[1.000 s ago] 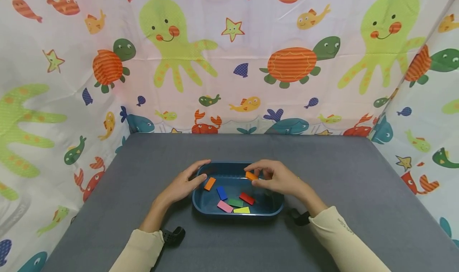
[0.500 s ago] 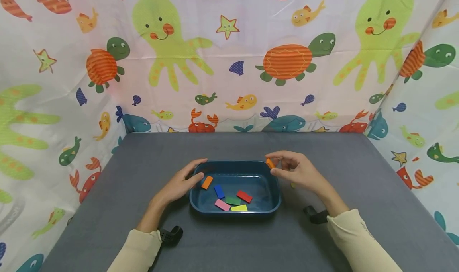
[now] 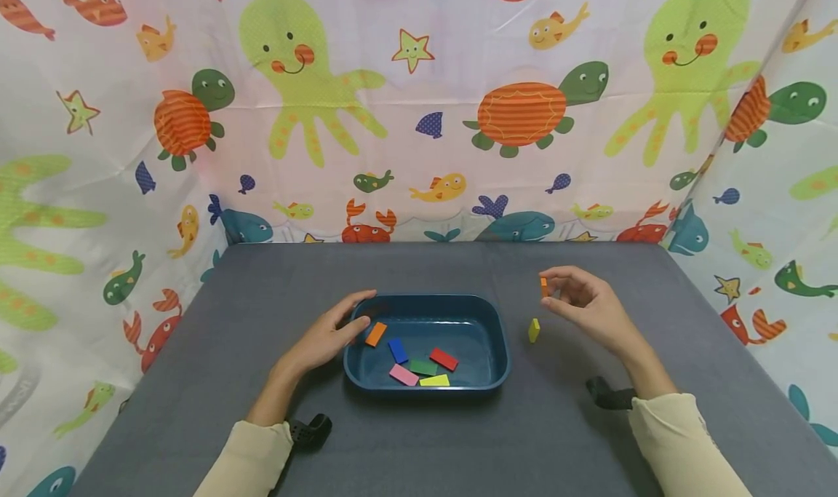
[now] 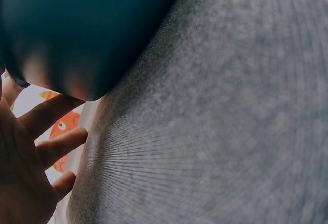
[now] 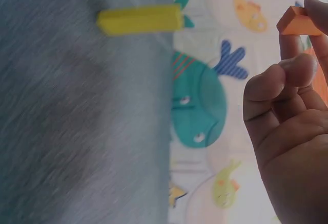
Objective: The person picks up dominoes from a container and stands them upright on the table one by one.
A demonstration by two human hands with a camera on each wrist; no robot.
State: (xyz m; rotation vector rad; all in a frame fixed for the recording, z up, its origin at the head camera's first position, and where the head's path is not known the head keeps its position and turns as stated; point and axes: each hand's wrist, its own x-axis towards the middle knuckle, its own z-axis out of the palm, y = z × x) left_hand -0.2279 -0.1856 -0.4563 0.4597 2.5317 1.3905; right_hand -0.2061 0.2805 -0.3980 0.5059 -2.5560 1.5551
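Observation:
An orange block, small and flat like a domino, is pinched between the thumb and fingertips of my right hand, held above the table right of the tray. In the right wrist view, the orange block shows at the upper right. Below that hand a yellow block stands on its end on the table. My left hand rests at the left rim of the dark blue tray, thumb over the rim. From the left wrist, the fingers look spread and fairly straight beside the tray wall.
Inside the tray lie several blocks: orange, blue, red, green, pink and yellow. The grey table meets a curtain printed with sea animals at its back and sides.
My right hand has lifted the orange block out of the tray and carried it right, past the rim. The standing yellow block has come into view. My left hand has stayed at the tray.

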